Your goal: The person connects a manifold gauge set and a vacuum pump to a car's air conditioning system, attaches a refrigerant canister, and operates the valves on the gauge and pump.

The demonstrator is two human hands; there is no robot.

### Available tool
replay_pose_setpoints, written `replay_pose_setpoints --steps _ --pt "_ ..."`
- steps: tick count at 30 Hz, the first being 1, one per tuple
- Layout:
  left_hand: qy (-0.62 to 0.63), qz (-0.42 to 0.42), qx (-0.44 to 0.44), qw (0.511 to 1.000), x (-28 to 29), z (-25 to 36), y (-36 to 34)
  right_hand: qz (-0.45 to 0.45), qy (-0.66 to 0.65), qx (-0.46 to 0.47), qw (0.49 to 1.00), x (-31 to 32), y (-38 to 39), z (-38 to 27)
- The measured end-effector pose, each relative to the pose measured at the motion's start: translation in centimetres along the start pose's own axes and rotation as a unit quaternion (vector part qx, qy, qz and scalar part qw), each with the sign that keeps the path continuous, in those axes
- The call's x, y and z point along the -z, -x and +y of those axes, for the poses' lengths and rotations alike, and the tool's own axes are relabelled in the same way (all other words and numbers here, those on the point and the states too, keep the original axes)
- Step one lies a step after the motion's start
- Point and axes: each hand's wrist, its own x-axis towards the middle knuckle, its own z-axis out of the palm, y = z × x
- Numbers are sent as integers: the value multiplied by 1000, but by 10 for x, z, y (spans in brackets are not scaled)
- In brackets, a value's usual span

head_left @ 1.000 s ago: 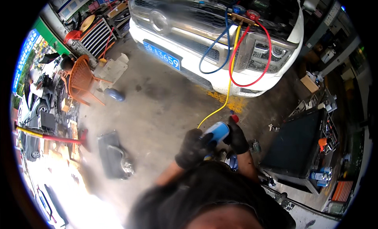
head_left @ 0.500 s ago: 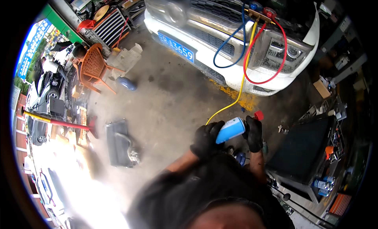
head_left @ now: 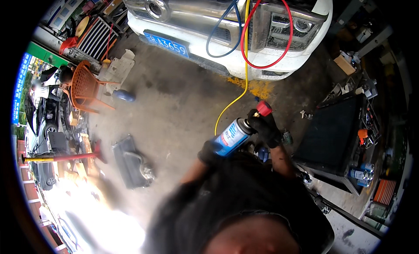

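Note:
A blue and white metal can point(head_left: 232, 135) is tilted in front of me, its top end up and to the right. My gloved left hand point(head_left: 210, 152) is wrapped round its lower end. At the can's top is my gloved right hand point(head_left: 267, 131), fingers closed on a fitting with a red knob point(head_left: 264, 108). The fingers partly hide this fitting, and I cannot tell whether it is joined to the can. A yellow hose point(head_left: 235, 100) hangs down from the vehicle and passes behind the can.
Ahead stands a white vehicle point(head_left: 205, 46) with blue and red hoses point(head_left: 290, 33) over its front. A dark-topped cart point(head_left: 327, 136) is at right, bottles point(head_left: 361, 173) beside it. On the left are a radiator-like part point(head_left: 126, 162), an orange chair point(head_left: 83, 86) and a red-yellow bar point(head_left: 65, 157).
The can has turned more upright, showing its top and label. My left hand has slid toward its lower end, and the red knob now shows above my right hand. The view has shifted.

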Motion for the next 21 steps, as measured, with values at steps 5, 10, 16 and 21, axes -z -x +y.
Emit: replay_pose_setpoints --steps 5,10,16,21 --pt "55 36 36 997 -25 29 -4 167 -36 -26 985 10 -8 29" --pt "-521 206 -120 820 -48 39 2 253 -47 -95 962 11 -3 35" --pt "156 145 31 977 -22 0 -2 160 -139 -2 977 30 16 54" --pt "-275 193 -78 939 -38 21 -6 277 -34 -48 959 43 13 76"
